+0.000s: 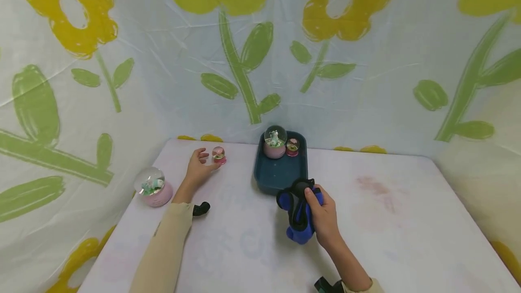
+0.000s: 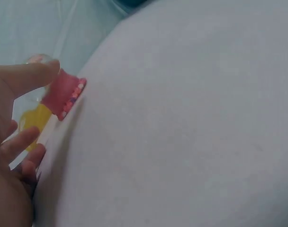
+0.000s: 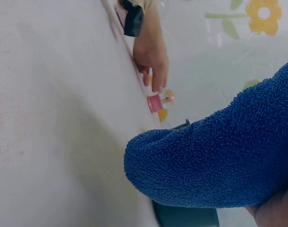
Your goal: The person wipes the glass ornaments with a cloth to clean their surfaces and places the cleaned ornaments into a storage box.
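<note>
Here, the small pink-based glass globe (image 1: 218, 153) stands just right of my spread left hand (image 1: 198, 167); my right hand (image 1: 327, 215) grips a blue-and-black plush toy (image 1: 301, 235).

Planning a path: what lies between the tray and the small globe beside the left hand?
The head view shows only bare table between that globe and the tray.

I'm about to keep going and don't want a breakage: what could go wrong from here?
The left hand is right at the small globe near the table's far edge, so a clumsy nudge might tip it. The left sleeve passes close beside the big globe near the left edge and could knock it. The blue item in the right hand might bump the tray if swung.
</note>
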A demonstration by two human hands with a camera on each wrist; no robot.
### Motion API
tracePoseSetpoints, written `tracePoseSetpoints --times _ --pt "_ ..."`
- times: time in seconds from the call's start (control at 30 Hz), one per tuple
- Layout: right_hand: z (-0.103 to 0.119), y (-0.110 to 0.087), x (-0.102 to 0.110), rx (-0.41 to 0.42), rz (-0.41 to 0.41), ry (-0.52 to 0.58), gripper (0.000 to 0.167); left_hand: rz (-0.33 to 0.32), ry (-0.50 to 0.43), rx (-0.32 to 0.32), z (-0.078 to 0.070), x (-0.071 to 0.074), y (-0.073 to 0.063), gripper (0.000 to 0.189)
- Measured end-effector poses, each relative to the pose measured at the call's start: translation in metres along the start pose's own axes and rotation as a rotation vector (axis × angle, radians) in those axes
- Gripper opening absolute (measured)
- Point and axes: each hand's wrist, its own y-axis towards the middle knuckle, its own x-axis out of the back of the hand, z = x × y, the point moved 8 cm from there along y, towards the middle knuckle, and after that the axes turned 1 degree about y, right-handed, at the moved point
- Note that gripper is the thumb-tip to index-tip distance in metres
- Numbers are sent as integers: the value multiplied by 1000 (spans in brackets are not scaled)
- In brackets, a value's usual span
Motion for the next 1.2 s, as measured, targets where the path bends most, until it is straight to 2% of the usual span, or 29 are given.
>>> tracePoseSetpoints --times 0.17,0.27,0.4,0.57,0.67,0.73,0.87,1.0,1.1,1.2 --pt "-2 1 -3 -26 9 6 32 -40 72 6 7 -2 5 76" --pt "-2 3 -2 -21 12 14 31 -40 116 -14 4 -7 9 67" --pt "2 5 -3 -9 17 40 30 -58 155 -25 -6 -9 10 60" --pt "1 3 -4 -26 18 76 32 -78 250 22 -13 -10 8 63" --pt "-1 2 -4 -35 5 92 32 -113 324 42 -15 -12 9 60" --pt "-3 2 -4 -40 -2 96 33 -142 337 56 -14 -11 9 57" --pt "-8 0 -5 -54 1 91 33 -160 297 109 -6 -9 2 52" --pt "-14 -2 -9 -76 39 90 31 -169 235 160 3 -4 -7 51" --pt "-14 -2 -10 -67 56 89 32 -171 168 135 0 -2 -10 48" --pt "-10 -2 -7 -50 38 90 31 -133 113 78 -13 -3 -11 46"
